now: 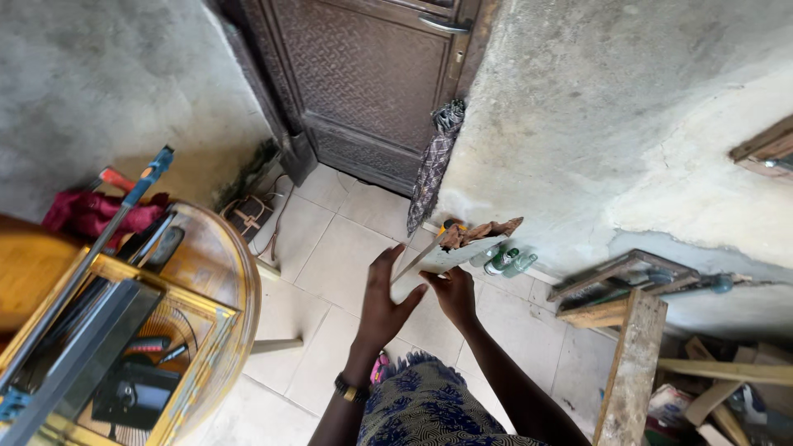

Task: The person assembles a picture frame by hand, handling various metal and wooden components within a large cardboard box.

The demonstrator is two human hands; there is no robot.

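Right hand [456, 295] gripping saw [429, 256] (blade only), left hand [387, 299] spread flat alongside

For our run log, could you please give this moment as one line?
left hand: open, flat against handsaw blade | right hand: under blade, grip unclear | handsaw handle: far end | tiled floor below

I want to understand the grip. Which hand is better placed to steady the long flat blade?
Probably the left hand: its open palm lies flat along the flat blade. The right hand sits under the blade's lower end, and its grip is unclear.
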